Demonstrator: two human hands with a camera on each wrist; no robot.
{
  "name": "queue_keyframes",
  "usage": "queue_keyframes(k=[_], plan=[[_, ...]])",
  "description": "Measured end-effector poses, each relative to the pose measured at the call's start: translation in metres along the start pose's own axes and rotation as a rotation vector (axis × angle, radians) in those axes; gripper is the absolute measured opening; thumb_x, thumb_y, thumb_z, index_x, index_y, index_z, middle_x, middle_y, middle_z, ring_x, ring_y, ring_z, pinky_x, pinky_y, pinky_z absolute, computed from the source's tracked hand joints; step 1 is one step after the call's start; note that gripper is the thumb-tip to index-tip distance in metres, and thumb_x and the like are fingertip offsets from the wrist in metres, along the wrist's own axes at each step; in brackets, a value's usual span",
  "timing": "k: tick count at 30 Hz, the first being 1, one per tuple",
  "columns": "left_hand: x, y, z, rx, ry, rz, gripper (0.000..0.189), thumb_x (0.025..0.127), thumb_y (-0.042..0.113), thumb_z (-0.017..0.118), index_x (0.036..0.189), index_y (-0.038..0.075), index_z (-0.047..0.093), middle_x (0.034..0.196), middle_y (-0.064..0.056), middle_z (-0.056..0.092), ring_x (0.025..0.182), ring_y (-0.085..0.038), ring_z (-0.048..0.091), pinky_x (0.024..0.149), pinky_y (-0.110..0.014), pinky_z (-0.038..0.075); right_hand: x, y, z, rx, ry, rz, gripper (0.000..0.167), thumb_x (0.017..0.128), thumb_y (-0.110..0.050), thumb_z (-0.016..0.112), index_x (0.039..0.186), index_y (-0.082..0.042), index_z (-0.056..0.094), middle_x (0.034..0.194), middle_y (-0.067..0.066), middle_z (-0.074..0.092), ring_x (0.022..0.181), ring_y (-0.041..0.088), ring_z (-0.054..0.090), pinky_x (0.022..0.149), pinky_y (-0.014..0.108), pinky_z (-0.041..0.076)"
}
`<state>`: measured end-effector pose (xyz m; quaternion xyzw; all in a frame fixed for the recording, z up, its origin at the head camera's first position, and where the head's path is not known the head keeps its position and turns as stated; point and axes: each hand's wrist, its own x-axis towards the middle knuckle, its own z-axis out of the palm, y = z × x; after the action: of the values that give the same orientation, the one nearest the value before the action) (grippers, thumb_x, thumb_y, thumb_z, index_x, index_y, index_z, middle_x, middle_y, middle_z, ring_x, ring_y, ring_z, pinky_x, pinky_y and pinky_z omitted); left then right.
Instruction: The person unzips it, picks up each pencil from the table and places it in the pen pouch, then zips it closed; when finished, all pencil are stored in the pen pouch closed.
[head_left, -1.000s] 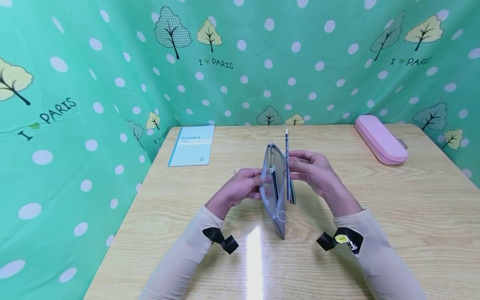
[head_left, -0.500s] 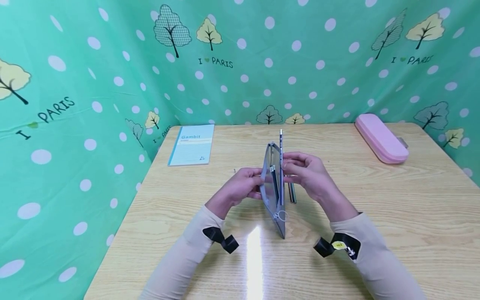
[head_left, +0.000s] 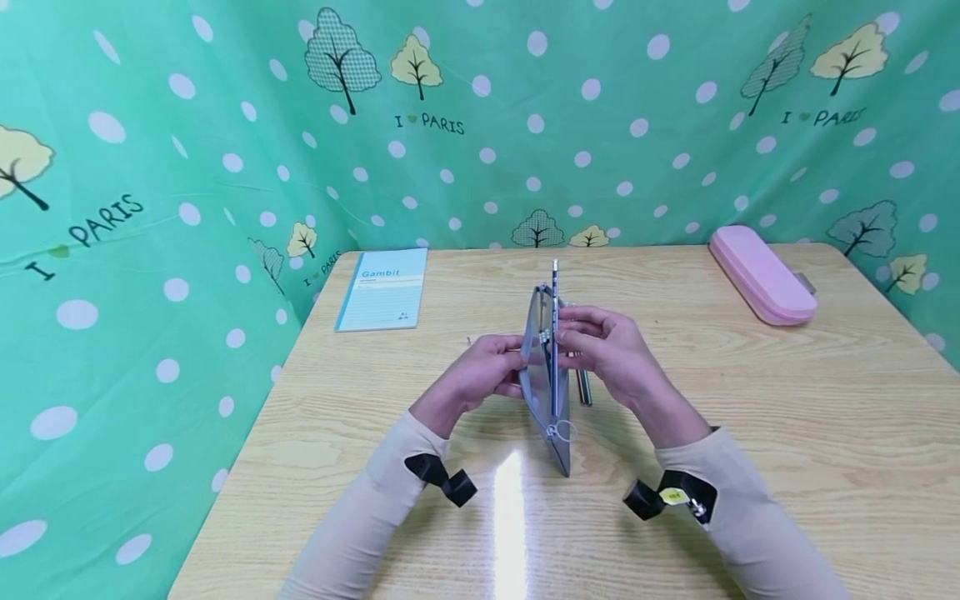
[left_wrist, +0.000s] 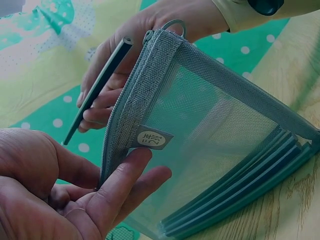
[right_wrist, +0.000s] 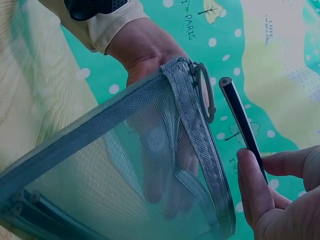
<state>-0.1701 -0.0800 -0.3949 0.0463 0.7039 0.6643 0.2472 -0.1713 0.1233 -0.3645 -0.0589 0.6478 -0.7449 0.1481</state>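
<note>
My left hand [head_left: 482, 371] holds a grey mesh zipper pouch [head_left: 535, 398] upright by its side, with its mouth open. In the left wrist view, the fingers grip the pouch near a small label [left_wrist: 152, 138] below the zipper. Several dark pencils [left_wrist: 245, 182] lie inside along the bottom. A dark blue pencil [head_left: 555, 292] is pinched between the thumb and fingers of my right hand [head_left: 611, 350]. In the head view this pencil lines up with the pouch's mouth; both wrist views show it outside, just above the zipper edge. More pencils [head_left: 583, 388] lie on the table right of the pouch, partly hidden.
A light blue notebook [head_left: 384, 289] lies at the back left of the wooden table [head_left: 360, 433]. At the back right is a pink pencil case [head_left: 763, 275]. A green patterned cloth [head_left: 480, 150] hangs behind and on the left.
My right hand has moved left with the pencil, from beside the pouch's right side to in line with its mouth. My left hand and the pouch have stayed in place.
</note>
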Motion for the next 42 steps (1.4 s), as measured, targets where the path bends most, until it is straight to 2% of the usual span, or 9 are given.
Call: queue_keyframes(k=[7, 18, 31, 35, 42], plan=[[-0.001, 0.001, 0.000, -0.010, -0.006, 0.002, 0.042, 0.109, 0.006, 0.044, 0.149, -0.005, 0.049, 0.127, -0.028, 0.067, 0.089, -0.020, 0.074, 0.077, -0.030, 0.066, 0.000, 0.001, 0.002, -0.020, 0.009, 0.003, 0.044, 0.099, 0.009, 0.056, 0.140, 0.020, 0.044, 0.100, 0.001, 0.068, 0.085, 0.008, 0.071, 0.079, 0.024, 0.064], [0.000, -0.001, 0.001, -0.022, -0.012, 0.010, 0.045, 0.107, 0.002, 0.041, 0.151, -0.007, 0.045, 0.133, -0.028, 0.064, 0.080, -0.015, 0.070, 0.077, -0.029, 0.066, 0.001, 0.004, 0.008, -0.076, 0.109, -0.044, 0.043, 0.099, 0.005, 0.059, 0.139, 0.017, 0.049, 0.104, 0.006, 0.062, 0.084, 0.006, 0.069, 0.079, 0.023, 0.064], [0.000, 0.001, 0.002, -0.019, -0.020, 0.005, 0.040, 0.109, 0.006, 0.046, 0.147, -0.006, 0.051, 0.120, -0.028, 0.070, 0.081, -0.014, 0.071, 0.077, -0.031, 0.066, -0.002, 0.005, 0.009, -0.202, 0.080, -0.061, 0.043, 0.097, 0.009, 0.061, 0.139, 0.015, 0.051, 0.113, 0.019, 0.060, 0.083, 0.007, 0.070, 0.079, 0.025, 0.065], [0.000, 0.002, 0.002, -0.019, -0.023, 0.009, 0.040, 0.109, 0.005, 0.045, 0.146, -0.006, 0.052, 0.118, -0.028, 0.071, 0.079, -0.013, 0.070, 0.076, -0.029, 0.066, -0.002, 0.004, 0.008, -0.223, 0.072, -0.061, 0.043, 0.098, 0.007, 0.059, 0.139, 0.015, 0.052, 0.110, 0.018, 0.059, 0.082, 0.009, 0.070, 0.079, 0.026, 0.065], [0.000, 0.001, 0.001, 0.000, -0.015, 0.010, 0.042, 0.107, 0.002, 0.043, 0.147, -0.008, 0.050, 0.130, -0.030, 0.066, 0.084, -0.016, 0.073, 0.072, -0.024, 0.065, 0.000, -0.003, -0.002, -0.214, 0.121, -0.070, 0.040, 0.100, -0.001, 0.055, 0.136, 0.015, 0.053, 0.098, 0.011, 0.063, 0.077, 0.009, 0.070, 0.077, 0.028, 0.066]])
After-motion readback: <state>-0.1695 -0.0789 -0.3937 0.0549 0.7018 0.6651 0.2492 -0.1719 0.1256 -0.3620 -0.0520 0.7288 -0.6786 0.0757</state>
